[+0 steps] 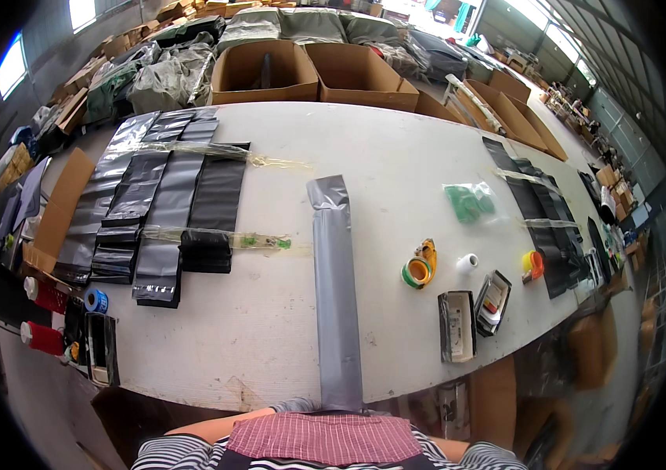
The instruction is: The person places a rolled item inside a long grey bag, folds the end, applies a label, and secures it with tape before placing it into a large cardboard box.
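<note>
A long grey plastic package (337,298) lies lengthwise down the middle of the white table (395,196), its far end folded over. Its near end reaches the table's front edge, right up against my checked apron (325,437). Of my left arm, the bare forearm (211,425) shows at the lower edge, bent in toward my body. Only a short piece of my right forearm (450,448) appears, next to a striped sleeve. Neither of my hands can be seen, so what they touch or hold is hidden.
Overlapping black and grey plastic bags (168,188) lie taped at left; more black bags (540,204) lie at right. Nearby are a tape dispenser (420,266), a white roll (467,263), a narrow box (456,325) and a green-filled bag (470,203). Cardboard boxes (266,98) stand beyond.
</note>
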`<action>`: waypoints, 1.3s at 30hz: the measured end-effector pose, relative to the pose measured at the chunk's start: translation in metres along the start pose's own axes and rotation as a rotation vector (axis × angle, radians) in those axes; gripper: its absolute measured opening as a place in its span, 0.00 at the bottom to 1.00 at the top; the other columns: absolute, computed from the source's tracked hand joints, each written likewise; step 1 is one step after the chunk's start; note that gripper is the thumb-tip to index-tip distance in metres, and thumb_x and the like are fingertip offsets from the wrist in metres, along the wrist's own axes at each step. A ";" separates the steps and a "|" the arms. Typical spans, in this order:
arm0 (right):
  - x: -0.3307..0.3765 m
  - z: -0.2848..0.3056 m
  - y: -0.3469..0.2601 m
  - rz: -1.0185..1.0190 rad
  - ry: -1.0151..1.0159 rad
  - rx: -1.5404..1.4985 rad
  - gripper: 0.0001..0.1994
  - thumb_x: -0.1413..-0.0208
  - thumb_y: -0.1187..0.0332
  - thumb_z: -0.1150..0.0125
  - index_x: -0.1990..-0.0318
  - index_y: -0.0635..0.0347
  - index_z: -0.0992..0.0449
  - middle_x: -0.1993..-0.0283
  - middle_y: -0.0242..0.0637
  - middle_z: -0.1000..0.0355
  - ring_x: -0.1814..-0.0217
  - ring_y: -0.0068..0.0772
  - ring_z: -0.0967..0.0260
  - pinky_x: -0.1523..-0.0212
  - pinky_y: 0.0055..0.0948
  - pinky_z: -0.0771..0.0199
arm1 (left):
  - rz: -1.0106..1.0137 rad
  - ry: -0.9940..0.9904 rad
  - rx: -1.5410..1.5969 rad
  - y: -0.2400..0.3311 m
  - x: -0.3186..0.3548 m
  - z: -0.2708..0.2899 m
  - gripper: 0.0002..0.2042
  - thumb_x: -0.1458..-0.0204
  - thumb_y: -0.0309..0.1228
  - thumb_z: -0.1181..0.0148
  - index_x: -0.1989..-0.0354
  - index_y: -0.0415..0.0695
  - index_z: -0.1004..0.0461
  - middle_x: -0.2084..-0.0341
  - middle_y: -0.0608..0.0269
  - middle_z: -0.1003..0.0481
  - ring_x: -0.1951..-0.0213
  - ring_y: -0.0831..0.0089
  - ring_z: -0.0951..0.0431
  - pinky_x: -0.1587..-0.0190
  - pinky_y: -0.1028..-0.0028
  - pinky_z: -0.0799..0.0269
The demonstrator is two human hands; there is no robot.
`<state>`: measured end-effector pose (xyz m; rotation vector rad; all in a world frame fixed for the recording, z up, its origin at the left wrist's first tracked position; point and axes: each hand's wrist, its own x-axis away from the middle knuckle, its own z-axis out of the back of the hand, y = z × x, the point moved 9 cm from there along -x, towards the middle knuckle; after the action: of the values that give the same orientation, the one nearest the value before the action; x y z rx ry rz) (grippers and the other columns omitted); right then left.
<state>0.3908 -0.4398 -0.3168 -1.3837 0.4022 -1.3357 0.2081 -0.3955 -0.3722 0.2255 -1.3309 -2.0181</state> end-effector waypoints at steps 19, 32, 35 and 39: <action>-0.078 0.053 -0.069 0.298 -0.106 0.253 0.15 0.40 0.61 0.45 0.50 0.57 0.23 0.55 0.46 0.22 0.51 0.46 0.26 0.47 0.41 0.30 | 0.513 0.046 0.164 0.024 -0.012 0.075 0.16 0.48 0.38 0.40 0.56 0.42 0.20 0.66 0.59 0.18 0.62 0.68 0.21 0.55 0.67 0.26; -0.009 0.531 0.026 -0.257 0.937 0.848 0.10 0.48 0.59 0.37 0.60 0.48 0.20 0.59 0.37 0.21 0.52 0.43 0.27 0.49 0.42 0.29 | 0.418 0.183 0.249 -0.009 0.010 0.047 0.16 0.46 0.35 0.43 0.52 0.38 0.23 0.62 0.45 0.20 0.59 0.57 0.20 0.53 0.63 0.27; -0.040 0.532 0.012 -0.396 0.772 1.040 0.11 0.48 0.56 0.37 0.59 0.44 0.18 0.55 0.32 0.21 0.44 0.37 0.32 0.45 0.44 0.35 | 0.627 0.097 -0.038 -0.038 0.034 0.054 0.15 0.45 0.32 0.43 0.51 0.39 0.23 0.61 0.52 0.19 0.58 0.65 0.20 0.52 0.66 0.27; -0.052 0.543 0.029 -0.526 0.641 1.205 0.14 0.50 0.54 0.37 0.57 0.43 0.17 0.53 0.29 0.21 0.42 0.34 0.34 0.43 0.47 0.38 | 0.592 0.172 0.195 0.019 0.014 0.054 0.14 0.45 0.28 0.41 0.51 0.39 0.22 0.61 0.61 0.19 0.60 0.72 0.22 0.53 0.70 0.27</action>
<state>0.8494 -0.1579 -0.2268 -0.0144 -0.3852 -1.9395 0.1796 -0.3683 -0.3276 0.0750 -1.2963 -1.3494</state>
